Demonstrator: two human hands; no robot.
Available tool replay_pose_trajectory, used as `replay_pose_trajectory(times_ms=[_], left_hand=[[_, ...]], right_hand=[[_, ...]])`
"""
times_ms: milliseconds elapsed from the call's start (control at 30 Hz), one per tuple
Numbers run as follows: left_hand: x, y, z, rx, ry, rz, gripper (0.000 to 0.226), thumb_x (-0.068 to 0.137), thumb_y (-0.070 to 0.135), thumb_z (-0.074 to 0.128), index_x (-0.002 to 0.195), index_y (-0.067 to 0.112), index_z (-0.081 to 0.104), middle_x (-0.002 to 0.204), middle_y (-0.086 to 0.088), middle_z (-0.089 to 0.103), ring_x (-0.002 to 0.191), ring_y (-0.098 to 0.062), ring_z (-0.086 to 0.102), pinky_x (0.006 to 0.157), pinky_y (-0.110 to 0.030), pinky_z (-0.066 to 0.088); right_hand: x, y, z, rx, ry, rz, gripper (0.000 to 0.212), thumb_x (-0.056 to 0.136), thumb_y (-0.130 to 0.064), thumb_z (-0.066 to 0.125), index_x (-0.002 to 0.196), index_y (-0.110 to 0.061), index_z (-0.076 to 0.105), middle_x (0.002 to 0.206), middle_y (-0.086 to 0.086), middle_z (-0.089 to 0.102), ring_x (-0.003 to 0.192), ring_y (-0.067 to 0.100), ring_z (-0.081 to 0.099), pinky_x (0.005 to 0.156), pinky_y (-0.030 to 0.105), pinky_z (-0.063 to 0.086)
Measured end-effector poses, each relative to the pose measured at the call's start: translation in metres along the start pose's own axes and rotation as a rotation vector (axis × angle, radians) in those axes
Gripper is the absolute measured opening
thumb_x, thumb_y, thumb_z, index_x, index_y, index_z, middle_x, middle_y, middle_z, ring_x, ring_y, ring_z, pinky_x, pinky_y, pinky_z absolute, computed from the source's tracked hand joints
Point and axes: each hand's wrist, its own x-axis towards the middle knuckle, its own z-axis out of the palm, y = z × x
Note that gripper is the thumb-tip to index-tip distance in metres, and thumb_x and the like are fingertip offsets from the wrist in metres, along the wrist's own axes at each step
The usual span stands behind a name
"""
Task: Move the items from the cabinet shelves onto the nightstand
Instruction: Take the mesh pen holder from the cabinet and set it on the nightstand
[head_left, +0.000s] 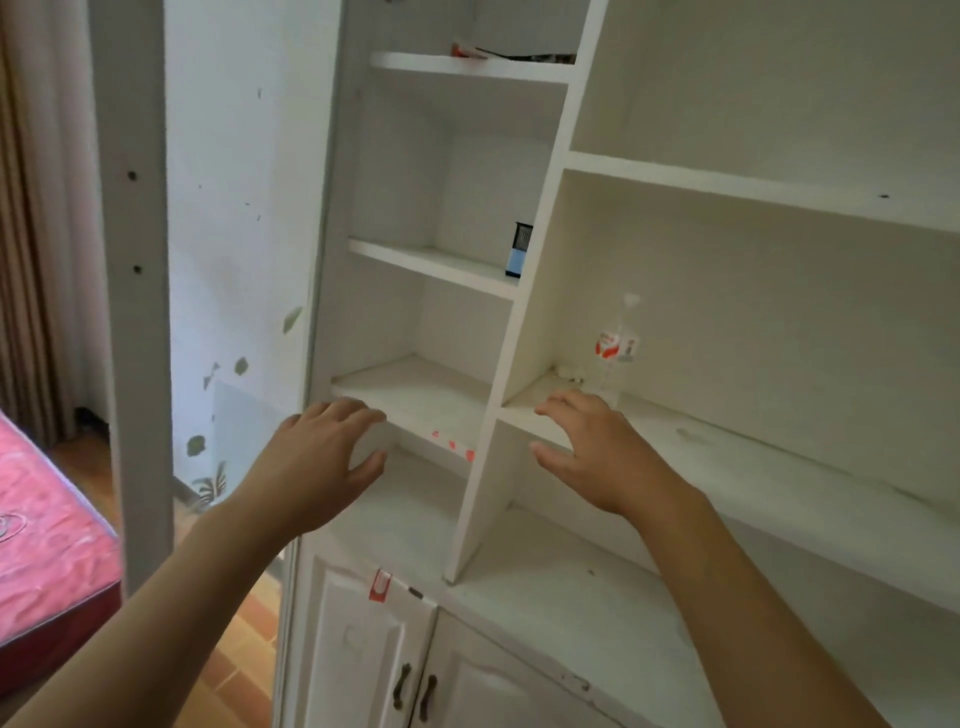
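Note:
A white cabinet with open shelves fills the view. A clear plastic bottle with a red-and-white label stands at the left end of the wide right shelf. A small black-and-blue box stands on a narrow left shelf higher up. A flat red-and-dark item lies on the top left shelf. My left hand hovers, fingers apart, in front of the lowest narrow shelf. My right hand reaches over the wide shelf's front edge, just below the bottle, not touching it. The nightstand is out of view.
Small white bits lie beside the bottle. Closed cabinet doors with dark handles sit below the counter. A bed with a red cover is at the left, past a white door frame. The floor is orange tile.

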Motion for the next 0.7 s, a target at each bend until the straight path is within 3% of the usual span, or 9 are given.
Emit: replay_pose_trajectory(times_ms=[333, 467, 700], left_hand=[[0.136, -0.055, 0.025, -0.073, 0.075, 0.128, 0.063, 0.095, 0.063, 0.033, 0.147, 0.031, 0.049, 0.149, 0.006, 0.051, 0.137, -0.018, 0.046, 0.113, -0.042, 0.043], [0.202, -0.077, 0.022, -0.116, 0.154, 0.248, 0.06, 0.096, 0.058, 0.039, 0.148, 0.029, 0.046, 0.15, 0.005, 0.048, 0.139, -0.017, 0.042, 0.114, -0.041, 0.038], [0.289, -0.089, 0.03, -0.13, 0.335, 0.416, 0.056, 0.097, 0.048, 0.046, 0.145, 0.02, 0.051, 0.147, -0.003, 0.05, 0.139, -0.028, 0.043, 0.116, -0.051, 0.038]], right_hand=[[0.141, -0.005, 0.022, -0.021, 0.109, -0.08, 0.057, 0.104, -0.049, 0.051, 0.156, -0.028, 0.045, 0.162, -0.009, 0.034, 0.149, 0.012, 0.03, 0.121, 0.039, 0.03], [0.19, -0.015, 0.01, -0.047, 0.22, -0.096, 0.054, 0.103, -0.042, 0.055, 0.153, -0.022, 0.049, 0.159, -0.005, 0.039, 0.144, 0.013, 0.035, 0.118, 0.04, 0.035], [0.258, -0.028, -0.008, -0.108, 0.347, -0.098, 0.053, 0.103, -0.038, 0.059, 0.15, -0.015, 0.052, 0.157, 0.002, 0.044, 0.145, 0.017, 0.038, 0.118, 0.035, 0.036]])
